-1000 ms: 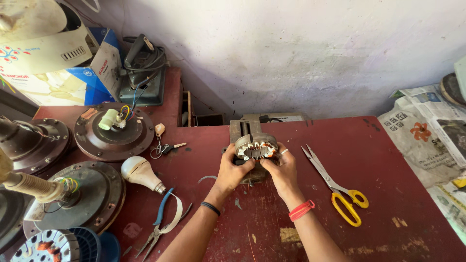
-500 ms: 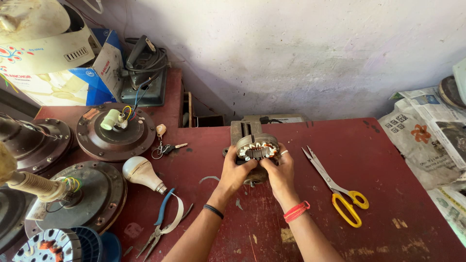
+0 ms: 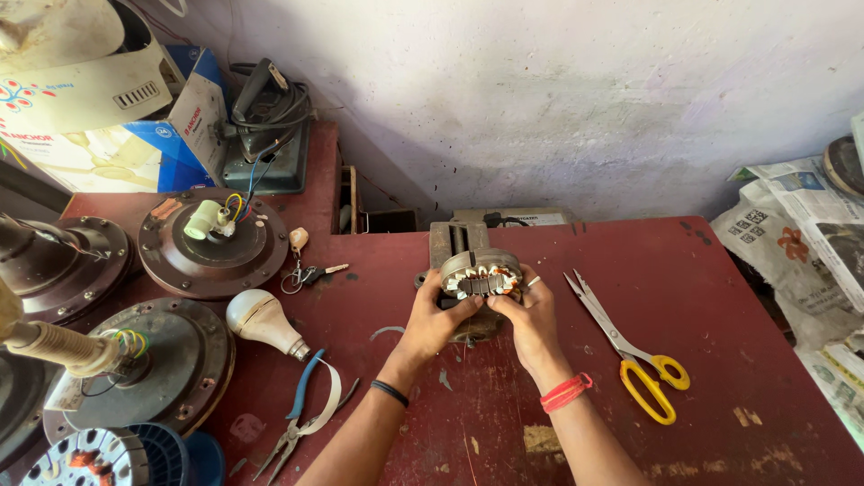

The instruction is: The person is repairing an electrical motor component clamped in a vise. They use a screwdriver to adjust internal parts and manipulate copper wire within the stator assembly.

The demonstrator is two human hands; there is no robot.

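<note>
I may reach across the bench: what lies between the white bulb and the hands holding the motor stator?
In the head view, only a small curved scrap on the red table lies between bulb and left hand; the pliers sit lower.

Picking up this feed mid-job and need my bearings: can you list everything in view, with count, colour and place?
Motor stator: one, grey with copper windings, centre, on a small vise.
Vise: one, grey, behind the stator.
Scissors: one, yellow handles, right of the hands.
Pliers: one, blue and white handles, lower left.
Light bulb: one, white, left of centre.
Keys: one small bunch, metal, above the bulb.
Fan motor housings: several, brown, left side.
Cardboard box: one, blue and white, top left.
Newspapers: a pile, right edge.
Table: one, dark red.
Left hand: grip on the stator, black wristband.
Right hand: grip on the stator, red wrist thread.
</note>
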